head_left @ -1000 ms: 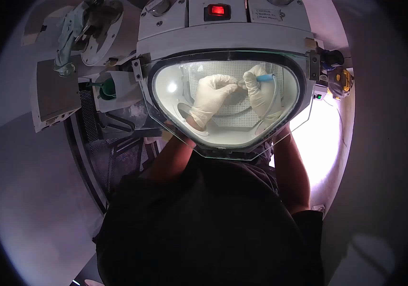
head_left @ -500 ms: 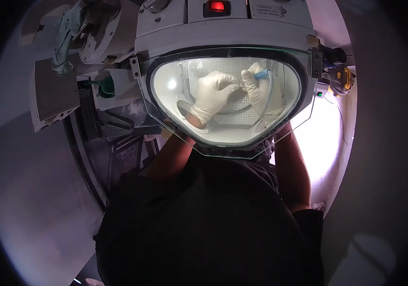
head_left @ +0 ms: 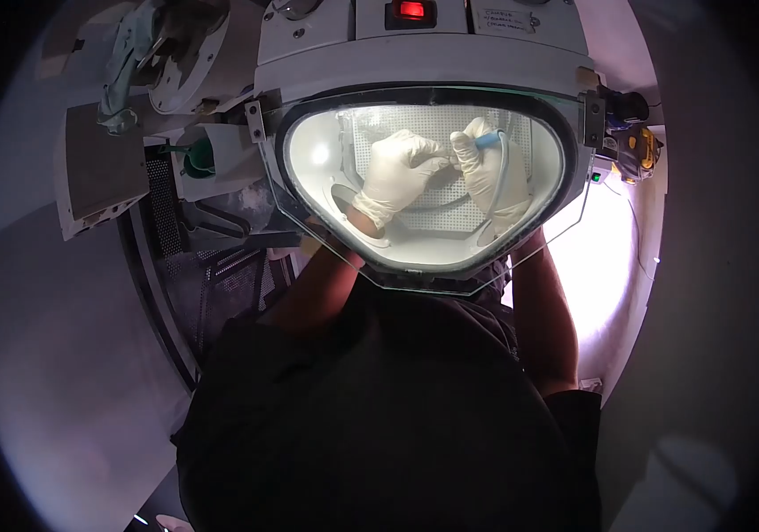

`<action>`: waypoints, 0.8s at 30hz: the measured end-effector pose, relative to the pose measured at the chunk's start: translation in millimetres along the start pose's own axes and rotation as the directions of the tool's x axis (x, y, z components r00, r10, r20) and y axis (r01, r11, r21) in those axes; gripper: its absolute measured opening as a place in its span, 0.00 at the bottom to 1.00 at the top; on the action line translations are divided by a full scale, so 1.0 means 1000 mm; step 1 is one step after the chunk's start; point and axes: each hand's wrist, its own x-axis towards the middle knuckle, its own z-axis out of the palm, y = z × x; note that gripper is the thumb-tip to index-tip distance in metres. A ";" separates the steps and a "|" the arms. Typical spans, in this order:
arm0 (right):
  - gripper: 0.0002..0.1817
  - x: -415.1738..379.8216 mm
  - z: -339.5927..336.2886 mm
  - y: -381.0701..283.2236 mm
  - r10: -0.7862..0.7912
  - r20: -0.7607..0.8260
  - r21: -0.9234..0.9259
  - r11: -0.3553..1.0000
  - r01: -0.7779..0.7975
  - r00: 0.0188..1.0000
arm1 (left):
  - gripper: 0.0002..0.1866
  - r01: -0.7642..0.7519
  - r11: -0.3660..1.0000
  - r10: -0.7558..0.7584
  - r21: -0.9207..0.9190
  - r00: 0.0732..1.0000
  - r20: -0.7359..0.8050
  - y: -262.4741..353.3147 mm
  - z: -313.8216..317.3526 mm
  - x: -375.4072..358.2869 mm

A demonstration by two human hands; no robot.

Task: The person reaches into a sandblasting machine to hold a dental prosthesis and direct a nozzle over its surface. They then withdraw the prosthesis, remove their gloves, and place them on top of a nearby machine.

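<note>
Both my hands are in white gloves inside a lit blasting cabinet [head_left: 424, 253], seen through its clear window. My right hand [head_left: 489, 182] is closed around a blue blasting handpiece [head_left: 488, 140], whose pale blue hose [head_left: 503, 173] loops down past the palm. My left hand [head_left: 397, 176] is pinched at the fingertips, close to the right fingers. Whatever sits in that pinch is too small to name. Below the hands lies a perforated white grid [head_left: 455, 219], with a grey hose [head_left: 440, 208] across it.
A lit red switch [head_left: 411, 11] is on the cabinet top, beside a handwritten label [head_left: 509, 19]. Left of the cabinet are a green scoop [head_left: 199, 160] and a cloth [head_left: 119, 93]. A yellow and black power tool [head_left: 638, 152] is on the right.
The view has shifted very slightly. Both hands keep nearly the same pose, fingertips close together.
</note>
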 end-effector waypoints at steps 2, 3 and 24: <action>0.25 0.000 0.000 0.000 0.008 0.008 0.004 1.000 -0.009 1.000 | 0.10 0.018 1.000 -0.018 -0.016 1.000 0.021 -0.001 0.000 0.000; 0.25 0.000 0.000 0.000 -0.004 0.007 -0.013 1.000 0.004 1.000 | 0.10 0.016 1.000 -0.016 0.001 1.000 0.027 0.001 -0.002 0.001; 0.25 0.000 0.001 -0.001 0.010 -0.035 0.017 1.000 -0.009 0.999 | 0.09 0.099 0.995 -0.099 0.004 0.994 0.040 0.006 0.000 -0.002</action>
